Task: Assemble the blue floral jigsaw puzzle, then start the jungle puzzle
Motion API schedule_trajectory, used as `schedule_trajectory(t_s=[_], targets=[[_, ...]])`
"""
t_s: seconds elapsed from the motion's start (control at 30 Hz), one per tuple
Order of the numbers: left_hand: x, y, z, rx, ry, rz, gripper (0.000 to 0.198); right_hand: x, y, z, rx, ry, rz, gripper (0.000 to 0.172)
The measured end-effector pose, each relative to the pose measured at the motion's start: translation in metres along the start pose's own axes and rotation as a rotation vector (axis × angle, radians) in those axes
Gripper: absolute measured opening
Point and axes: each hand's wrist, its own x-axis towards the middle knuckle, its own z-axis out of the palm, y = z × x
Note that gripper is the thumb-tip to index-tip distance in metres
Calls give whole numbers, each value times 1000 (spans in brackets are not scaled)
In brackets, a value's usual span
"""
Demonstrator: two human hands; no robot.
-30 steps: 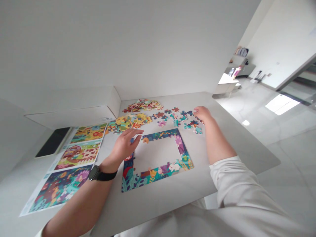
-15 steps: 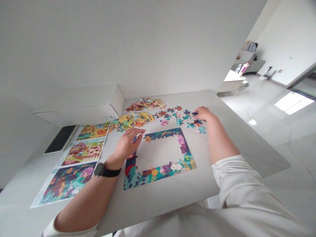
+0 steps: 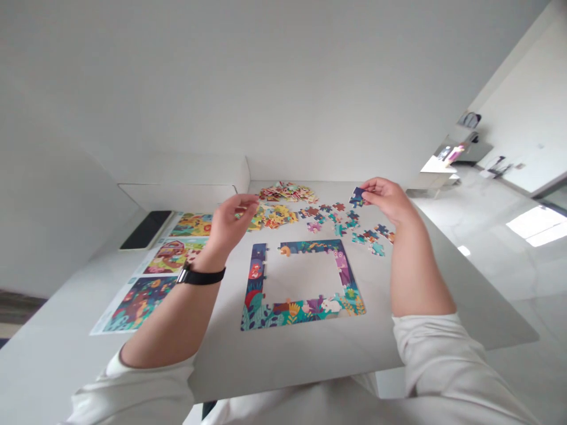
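The right hand [image 3: 386, 198] pinches a single dark blue puzzle piece between thumb and fingers, above the far right part of the desk. The left hand [image 3: 231, 219] is half open, fingers loosely curled with a gap to the thumb, nothing visible in its hold; it hangs in front of the yellow pile's left end.

The pale desk [image 3: 301, 354] carries everything here. A long white box [image 3: 186, 195] stands along its back left. In front of the box lie three printed pictures [image 3: 168, 257] in a row, partly hidden by the left arm. The puzzle border [image 3: 305, 316] lies flat in the middle, its centre bare desk, with a gap in the top side near the left corner. A black-faced phone [image 3: 146, 230] rests beside the pictures. Behind the border sits a yellow pile [image 3: 281, 216] of pieces, with a red pile [image 3: 287, 192] just beyond. Loose pieces [image 3: 339, 229] spread to the right of these, some near the right forearm. A black wristband [image 3: 201, 276] circles the left wrist. The held dark blue puzzle piece [image 3: 357, 196] is tilted up, clear of the border.
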Motion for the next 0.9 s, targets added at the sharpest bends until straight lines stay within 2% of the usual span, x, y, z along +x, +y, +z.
schedule_trajectory(t_s=[0.1, 0.2, 0.3, 0.43, 0.5, 0.57, 0.73, 0.9], targets=[[23, 17, 0, -173, 49, -17, 35, -4, -42, 20, 88, -80, -120, 30], [26, 31, 9, -303, -5, -39, 40, -6, -62, 52, 124, -189, -137, 28], [14, 35, 20, -344, -150, -76, 45, -8, -62, 88, 165, -323, -112, 26], [-3, 26, 31, -313, -407, -134, 47, -13, -50, 127, 204, -448, -77, 23], [-7, 21, 36, -266, -481, -160, 45, -16, -48, 139, 216, -457, -66, 21], [-8, 16, 40, -219, -506, -175, 42, -18, -47, 146, 219, -457, -71, 20], [-8, 11, 43, -202, -528, -172, 32, -22, -46, 157, 138, -408, -141, 21], [-7, 10, 40, -222, -496, -242, 28, -22, -42, 159, -1, -287, -173, 17]])
